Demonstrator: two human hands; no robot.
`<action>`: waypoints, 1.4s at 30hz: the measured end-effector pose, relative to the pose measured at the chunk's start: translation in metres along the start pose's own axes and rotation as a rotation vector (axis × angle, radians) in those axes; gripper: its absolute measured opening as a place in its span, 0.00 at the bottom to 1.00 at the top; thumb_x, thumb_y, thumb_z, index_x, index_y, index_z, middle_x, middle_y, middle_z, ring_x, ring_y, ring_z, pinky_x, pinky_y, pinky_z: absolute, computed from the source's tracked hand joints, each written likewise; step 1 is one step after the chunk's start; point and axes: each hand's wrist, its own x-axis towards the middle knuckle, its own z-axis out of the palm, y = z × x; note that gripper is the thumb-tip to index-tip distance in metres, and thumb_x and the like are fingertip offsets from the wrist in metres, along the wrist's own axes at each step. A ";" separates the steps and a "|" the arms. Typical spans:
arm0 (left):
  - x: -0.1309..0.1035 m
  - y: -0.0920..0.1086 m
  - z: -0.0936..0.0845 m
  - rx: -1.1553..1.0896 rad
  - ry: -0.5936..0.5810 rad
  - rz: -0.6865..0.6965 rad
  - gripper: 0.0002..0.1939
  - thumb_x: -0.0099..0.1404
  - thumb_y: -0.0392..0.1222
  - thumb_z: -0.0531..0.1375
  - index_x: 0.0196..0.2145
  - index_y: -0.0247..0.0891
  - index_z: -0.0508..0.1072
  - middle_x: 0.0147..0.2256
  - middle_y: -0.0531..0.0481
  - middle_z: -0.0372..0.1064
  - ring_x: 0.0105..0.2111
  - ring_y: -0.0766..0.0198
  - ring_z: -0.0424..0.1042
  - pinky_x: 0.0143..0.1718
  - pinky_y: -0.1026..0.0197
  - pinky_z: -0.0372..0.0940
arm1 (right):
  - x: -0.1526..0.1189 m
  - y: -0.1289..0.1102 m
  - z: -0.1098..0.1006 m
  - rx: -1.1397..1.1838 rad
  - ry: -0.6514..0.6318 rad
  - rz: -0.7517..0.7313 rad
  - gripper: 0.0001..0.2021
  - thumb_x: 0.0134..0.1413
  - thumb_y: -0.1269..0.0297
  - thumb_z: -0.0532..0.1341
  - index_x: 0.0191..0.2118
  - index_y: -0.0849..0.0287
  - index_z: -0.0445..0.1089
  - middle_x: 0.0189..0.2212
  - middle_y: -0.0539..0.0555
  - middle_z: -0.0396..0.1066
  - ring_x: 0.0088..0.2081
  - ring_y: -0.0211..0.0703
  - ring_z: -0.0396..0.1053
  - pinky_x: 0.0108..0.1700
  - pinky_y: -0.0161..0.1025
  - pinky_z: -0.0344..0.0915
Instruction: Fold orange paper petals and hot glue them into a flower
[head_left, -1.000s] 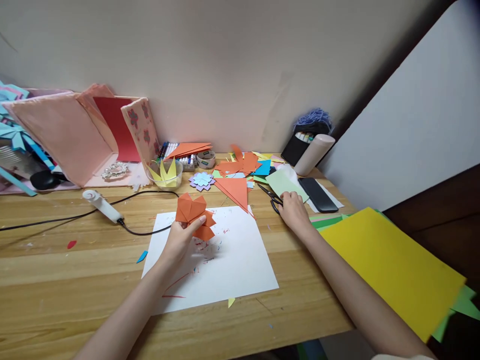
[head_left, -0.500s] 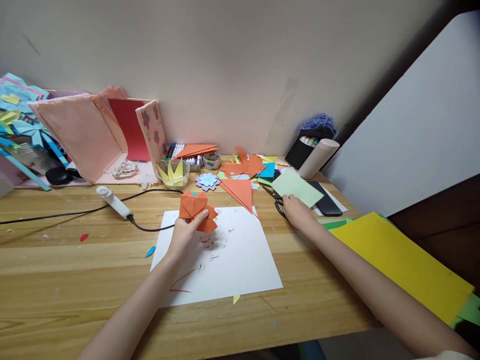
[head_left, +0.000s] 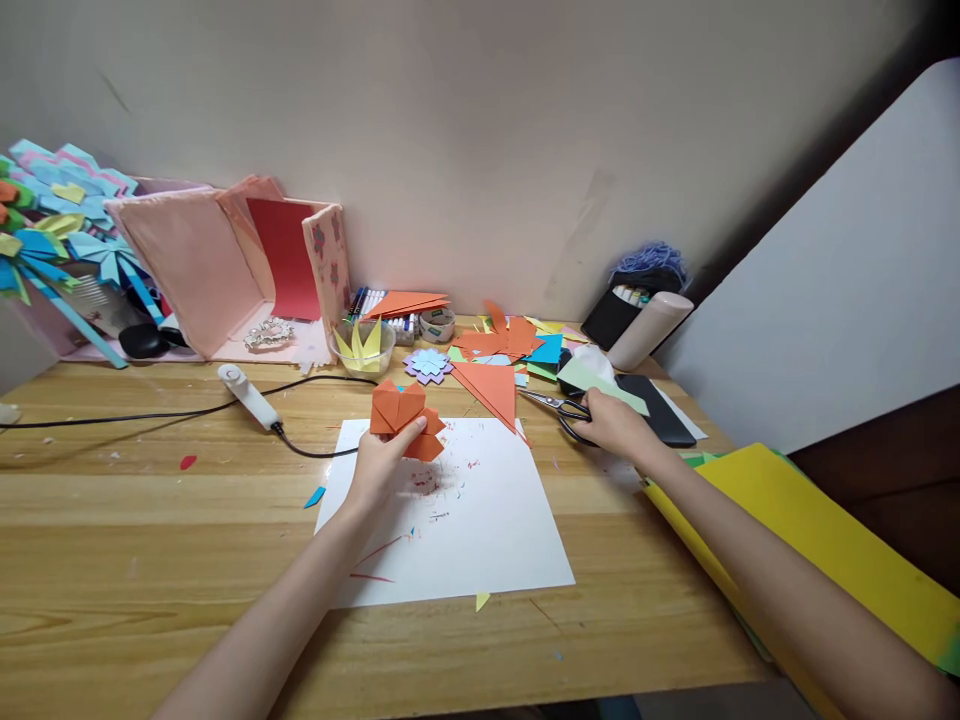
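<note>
My left hand [head_left: 381, 458] pinches an orange folded paper flower [head_left: 401, 408] above the white sheet [head_left: 487, 540], thumb on its front. The sheet carries red and blue marks. On the right, my right hand [head_left: 616, 425] is closed on the black handles of a pair of scissors [head_left: 570, 412], whose blades point left toward an orange paper triangle [head_left: 491, 385]. Just behind that hand lies a pale green paper [head_left: 592, 385], tilted over a dark flat object [head_left: 667, 420]. A lilac and blue paper flower [head_left: 428, 366] lies behind the sheet.
Orange and coloured scraps [head_left: 510, 340] pile by the wall. A clear bowl [head_left: 386, 355] holds yellow paper. A white corded device [head_left: 247, 397] and a pink box [head_left: 172, 280] are on the left. A bottle [head_left: 651, 330] and yellow paper [head_left: 810, 540] are on the right.
My right hand has drawn back slightly with the scissors, which have come out from beside the pale green paper. The yellow paper at right has shifted. My left hand still holds the orange flower.
</note>
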 end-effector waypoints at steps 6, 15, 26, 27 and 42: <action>0.002 0.005 -0.005 -0.032 -0.002 0.017 0.25 0.45 0.46 0.67 0.40 0.33 0.73 0.42 0.42 0.72 0.42 0.56 0.70 0.40 0.61 0.64 | -0.025 -0.037 -0.028 0.917 -0.139 -0.077 0.21 0.47 0.42 0.54 0.27 0.58 0.57 0.19 0.47 0.57 0.20 0.35 0.57 0.22 0.33 0.55; 0.002 0.022 -0.011 -0.040 0.006 0.060 0.24 0.44 0.45 0.68 0.40 0.33 0.73 0.41 0.43 0.72 0.40 0.57 0.71 0.40 0.61 0.64 | -0.048 -0.140 -0.002 1.399 -0.774 -0.508 0.34 0.48 0.32 0.39 0.36 0.61 0.61 0.25 0.50 0.62 0.21 0.36 0.66 0.29 0.39 0.67; 0.004 0.028 -0.015 0.083 0.062 0.034 0.22 0.41 0.45 0.68 0.36 0.33 0.75 0.37 0.44 0.74 0.36 0.57 0.71 0.36 0.62 0.63 | -0.056 -0.158 -0.003 1.217 -0.759 -0.606 0.33 0.51 0.35 0.35 0.35 0.61 0.60 0.22 0.48 0.59 0.21 0.35 0.66 0.28 0.36 0.65; 0.004 0.028 -0.016 0.092 0.055 0.026 0.22 0.42 0.45 0.68 0.36 0.33 0.75 0.37 0.44 0.74 0.35 0.58 0.71 0.35 0.62 0.63 | -0.056 -0.157 -0.003 1.214 -0.761 -0.620 0.33 0.50 0.35 0.35 0.35 0.61 0.60 0.22 0.48 0.59 0.21 0.35 0.66 0.28 0.36 0.65; 0.007 0.026 -0.020 0.179 0.008 -0.048 0.21 0.40 0.45 0.69 0.33 0.32 0.75 0.31 0.45 0.74 0.29 0.60 0.71 0.32 0.62 0.63 | -0.055 -0.154 0.002 1.195 -0.817 -0.657 0.36 0.48 0.33 0.33 0.35 0.61 0.60 0.22 0.47 0.57 0.22 0.35 0.64 0.29 0.36 0.65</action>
